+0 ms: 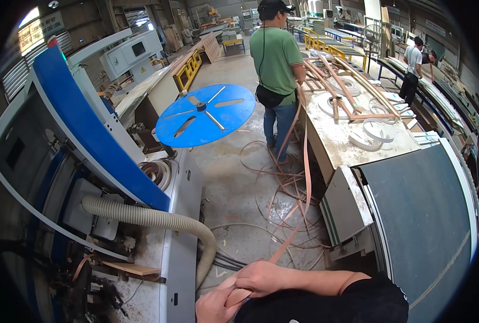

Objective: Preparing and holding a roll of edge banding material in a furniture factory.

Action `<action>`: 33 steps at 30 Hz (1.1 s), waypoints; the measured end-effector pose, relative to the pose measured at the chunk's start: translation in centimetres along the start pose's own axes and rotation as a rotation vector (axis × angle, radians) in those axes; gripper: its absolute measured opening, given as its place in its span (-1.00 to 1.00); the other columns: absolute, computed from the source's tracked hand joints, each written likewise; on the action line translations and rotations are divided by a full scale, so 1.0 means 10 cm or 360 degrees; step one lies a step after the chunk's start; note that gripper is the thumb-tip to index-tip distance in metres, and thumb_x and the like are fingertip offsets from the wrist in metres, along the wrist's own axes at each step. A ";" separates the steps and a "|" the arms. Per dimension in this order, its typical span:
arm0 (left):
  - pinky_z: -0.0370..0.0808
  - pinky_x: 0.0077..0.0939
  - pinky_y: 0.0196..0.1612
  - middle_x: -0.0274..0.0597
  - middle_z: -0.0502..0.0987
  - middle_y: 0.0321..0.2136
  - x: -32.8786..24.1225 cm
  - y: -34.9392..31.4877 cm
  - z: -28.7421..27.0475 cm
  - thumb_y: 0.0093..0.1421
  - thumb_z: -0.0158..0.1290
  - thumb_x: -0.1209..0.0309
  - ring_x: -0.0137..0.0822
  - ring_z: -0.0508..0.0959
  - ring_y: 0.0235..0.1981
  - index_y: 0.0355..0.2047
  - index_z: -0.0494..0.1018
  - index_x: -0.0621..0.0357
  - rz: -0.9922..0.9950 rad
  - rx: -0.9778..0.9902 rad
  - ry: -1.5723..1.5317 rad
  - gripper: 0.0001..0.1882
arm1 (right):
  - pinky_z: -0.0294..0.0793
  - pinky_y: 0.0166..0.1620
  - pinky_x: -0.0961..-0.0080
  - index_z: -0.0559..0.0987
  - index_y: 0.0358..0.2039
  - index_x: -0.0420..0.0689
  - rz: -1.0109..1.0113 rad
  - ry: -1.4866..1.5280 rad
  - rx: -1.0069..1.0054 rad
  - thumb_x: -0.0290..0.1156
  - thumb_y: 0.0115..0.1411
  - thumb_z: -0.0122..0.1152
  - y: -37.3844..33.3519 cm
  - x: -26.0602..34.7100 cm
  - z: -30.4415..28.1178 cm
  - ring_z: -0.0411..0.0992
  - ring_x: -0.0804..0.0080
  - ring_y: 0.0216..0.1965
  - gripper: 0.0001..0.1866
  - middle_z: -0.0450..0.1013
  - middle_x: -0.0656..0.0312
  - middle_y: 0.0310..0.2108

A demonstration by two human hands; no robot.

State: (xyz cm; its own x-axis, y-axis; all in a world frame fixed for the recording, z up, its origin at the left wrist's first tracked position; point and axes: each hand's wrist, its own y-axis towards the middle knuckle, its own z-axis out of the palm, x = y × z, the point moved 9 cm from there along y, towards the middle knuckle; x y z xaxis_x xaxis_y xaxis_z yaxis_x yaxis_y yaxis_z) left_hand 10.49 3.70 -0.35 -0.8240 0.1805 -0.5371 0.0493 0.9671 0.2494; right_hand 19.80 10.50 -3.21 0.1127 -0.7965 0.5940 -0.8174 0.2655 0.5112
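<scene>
Right hand (260, 278): fingers curled round strip (283, 249) — likely steadying it.
Left hand (212, 308): fingers closed on strip — apparently preventing slip.

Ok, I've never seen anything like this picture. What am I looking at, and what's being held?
There's no robot here: a camera worn on someone's head looks down at their own bare hands. The left hand and right hand grip a long, flat, pinkish-brown strip, which stretches forward toward a co-worker in a green shirt. On the left stand a blue-and-grey machine and a round blue slotted disc. On the right, a pale worktable bears brown wooden bars and white coiled strips.
</scene>
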 end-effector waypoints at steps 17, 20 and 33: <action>0.53 -0.16 -0.20 -0.02 0.61 -0.33 0.25 -0.04 -0.14 -0.06 0.39 0.34 0.07 0.59 -0.28 -0.15 0.57 0.10 0.0186 0.0050 -0.0131 -0.57 | 0.44 -0.36 0.08 0.45 -0.47 -0.16 0.0174 -0.0118 0.0177 -0.29 -0.06 0.27 -0.16 -0.09 -0.28 0.48 -0.03 -0.42 -0.75 0.46 0.09 -0.53; 0.52 -0.14 -0.14 0.01 0.60 -0.26 -0.02 0.07 -0.10 -0.06 0.39 0.35 0.08 0.58 -0.21 -0.12 0.54 0.13 0.0202 0.0059 -0.0134 -0.53 | 0.44 -0.36 0.07 0.46 -0.46 -0.15 0.0247 -0.0168 0.0216 -0.28 -0.09 0.28 -0.19 -0.11 -0.22 0.48 -0.05 -0.42 -0.74 0.47 0.08 -0.53; 0.47 -0.10 -0.29 0.06 0.55 -0.42 -0.17 0.07 0.04 0.06 0.31 0.39 0.12 0.54 -0.38 -0.14 0.58 0.14 0.0354 0.0047 -0.0077 -0.67 | 0.45 -0.30 0.04 0.43 -0.44 -0.16 0.0173 -0.0042 0.0102 -0.30 -0.09 0.30 -0.18 0.07 -0.44 0.47 -0.10 -0.33 -0.72 0.48 0.05 -0.49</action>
State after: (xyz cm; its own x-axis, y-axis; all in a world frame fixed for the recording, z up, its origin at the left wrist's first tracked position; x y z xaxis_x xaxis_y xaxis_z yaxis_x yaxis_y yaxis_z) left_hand 12.17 4.12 0.39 -0.7628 0.3979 -0.5097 0.2441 0.9072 0.3427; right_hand 23.86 11.80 -0.99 0.0072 -0.7793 0.6266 -0.8587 0.3163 0.4033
